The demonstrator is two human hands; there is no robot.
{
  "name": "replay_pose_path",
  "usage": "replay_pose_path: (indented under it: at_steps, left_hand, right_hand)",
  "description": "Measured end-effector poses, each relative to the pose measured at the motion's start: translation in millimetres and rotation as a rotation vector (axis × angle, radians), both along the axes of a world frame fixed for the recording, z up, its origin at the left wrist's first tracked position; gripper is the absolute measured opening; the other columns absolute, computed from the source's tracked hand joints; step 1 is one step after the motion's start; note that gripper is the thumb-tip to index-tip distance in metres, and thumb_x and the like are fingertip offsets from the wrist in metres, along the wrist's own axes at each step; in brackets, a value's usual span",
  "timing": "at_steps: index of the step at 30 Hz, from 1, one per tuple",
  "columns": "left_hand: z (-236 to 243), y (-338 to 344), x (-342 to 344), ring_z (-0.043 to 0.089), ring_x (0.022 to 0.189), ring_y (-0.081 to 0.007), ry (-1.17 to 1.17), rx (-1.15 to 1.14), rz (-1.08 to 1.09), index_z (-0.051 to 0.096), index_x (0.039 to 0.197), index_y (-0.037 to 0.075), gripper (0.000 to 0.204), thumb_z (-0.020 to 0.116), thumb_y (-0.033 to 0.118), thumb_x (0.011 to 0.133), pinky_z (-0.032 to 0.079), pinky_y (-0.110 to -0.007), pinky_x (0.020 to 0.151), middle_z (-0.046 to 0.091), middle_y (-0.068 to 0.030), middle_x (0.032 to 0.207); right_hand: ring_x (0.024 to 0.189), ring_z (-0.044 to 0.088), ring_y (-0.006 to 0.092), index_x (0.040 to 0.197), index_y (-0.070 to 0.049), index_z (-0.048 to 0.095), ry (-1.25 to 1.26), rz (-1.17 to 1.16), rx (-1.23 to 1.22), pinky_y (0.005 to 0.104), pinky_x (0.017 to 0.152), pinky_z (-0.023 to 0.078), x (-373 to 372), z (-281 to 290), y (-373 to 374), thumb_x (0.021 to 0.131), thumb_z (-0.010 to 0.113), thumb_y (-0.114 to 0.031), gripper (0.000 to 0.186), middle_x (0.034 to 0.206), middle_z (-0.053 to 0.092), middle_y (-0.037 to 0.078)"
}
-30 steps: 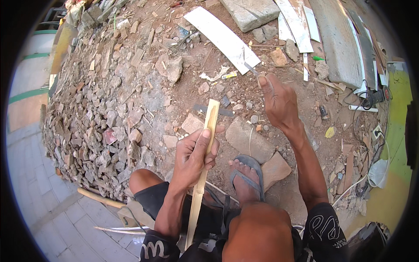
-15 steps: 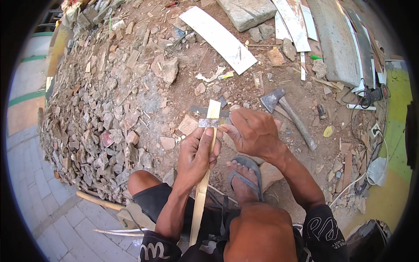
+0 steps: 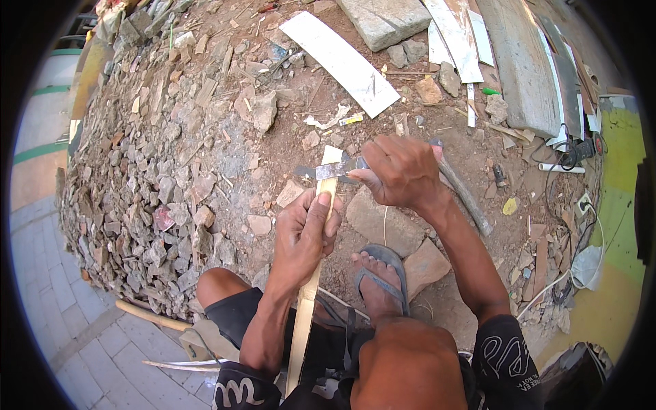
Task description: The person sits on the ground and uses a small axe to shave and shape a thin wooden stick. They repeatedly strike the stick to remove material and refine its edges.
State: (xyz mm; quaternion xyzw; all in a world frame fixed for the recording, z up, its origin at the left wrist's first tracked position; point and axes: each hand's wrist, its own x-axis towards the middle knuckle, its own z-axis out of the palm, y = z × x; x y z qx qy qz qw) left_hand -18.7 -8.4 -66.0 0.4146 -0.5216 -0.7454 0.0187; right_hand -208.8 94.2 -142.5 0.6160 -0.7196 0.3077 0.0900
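My left hand [image 3: 305, 232] is closed round a long, pale wooden strip [image 3: 304, 307], its thumb pressed along the upper face. The strip slants from between my legs up to a free end beyond the fingers. A short, flat metal knife [image 3: 333, 169] lies crosswise on the strip just below that end. Its grip sits in my closed right hand [image 3: 403, 171], which hides most of it. Behind the right wrist lies a hatchet, its wooden handle [image 3: 468, 198] showing while my hand covers most of the head.
Rubble [image 3: 157, 198] is heaped on the left. A curved white board [image 3: 342, 61] lies ahead, with a stone slab [image 3: 383, 24] beyond it. At the right are a corded power tool [image 3: 584, 152] and a white extension socket [image 3: 584, 203]. My sandalled foot [image 3: 383, 277] rests beside flat stones.
The knife has shifted up the strip toward its free end, baring more strip above my left thumb. My right hand has risen with it and now covers most of the hatchet head.
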Motion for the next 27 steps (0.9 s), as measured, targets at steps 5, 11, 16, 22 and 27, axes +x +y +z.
replay_pose_path:
  at_steps: [5,11,16,22,27]
  left_hand:
    - [16.3,-0.8,37.1,0.036,0.047,-0.0016,0.032,0.009,-0.052,0.063,0.104,0.003,0.031,0.051,0.03,0.113,0.028,-0.021,0.041,0.05,0.0029,0.065]
    - [-8.6,-8.3,24.5,0.037,0.051,-0.0019,0.009,0.137,-0.019,0.063,0.111,0.003,0.028,0.051,0.028,0.113,0.03,-0.019,0.043,0.051,0.0022,0.069]
    - [-36.0,-5.5,27.7,0.038,0.051,-0.002,-0.13,0.233,-0.083,0.056,0.128,0.005,0.027,0.053,0.027,0.113,0.033,-0.019,0.044,0.053,0.0019,0.07]
    - [-65.2,9.8,24.7,0.041,0.053,-0.0022,-0.111,0.245,-0.132,0.054,0.135,0.007,0.031,0.055,0.027,0.112,0.036,-0.019,0.045,0.056,0.0014,0.074]
    - [-76.8,1.3,26.7,0.042,0.054,-0.003,-0.147,0.216,-0.117,0.058,0.13,0.006,0.029,0.055,0.028,0.112,0.037,-0.019,0.047,0.056,0.0014,0.075]
  right_hand:
    - [0.051,0.058,0.0357,0.084,-0.005,0.058,-0.193,-0.617,0.314,0.0464,0.05,0.043,-94.5,-48.2,40.5,0.112,0.043,-0.046,0.052,0.055,0.053,0.016]
    - [0.063,0.06,0.0432,0.095,-0.004,0.061,-0.684,-0.373,0.262,0.0517,0.063,0.046,-6.6,-12.4,31.8,0.112,0.04,-0.05,0.053,0.065,0.056,0.02]
    - [0.066,0.05,0.0161,0.106,-0.003,0.063,-1.173,-0.307,0.266,0.034,0.062,0.042,7.3,-33.7,56.4,0.112,0.037,-0.057,0.06,0.076,0.052,0.003]
    - [0.078,0.057,0.0221,0.114,0.002,0.062,-1.543,-0.377,0.375,0.0421,0.075,0.048,13.3,-55.1,94.3,0.11,0.052,-0.044,0.047,0.083,0.056,0.011]
    - [0.084,0.065,0.0388,0.116,0.001,0.063,-0.487,-0.753,0.515,0.0473,0.081,0.051,-15.7,-89.6,129.9,0.097,0.073,-0.032,0.04,0.092,0.064,0.017]
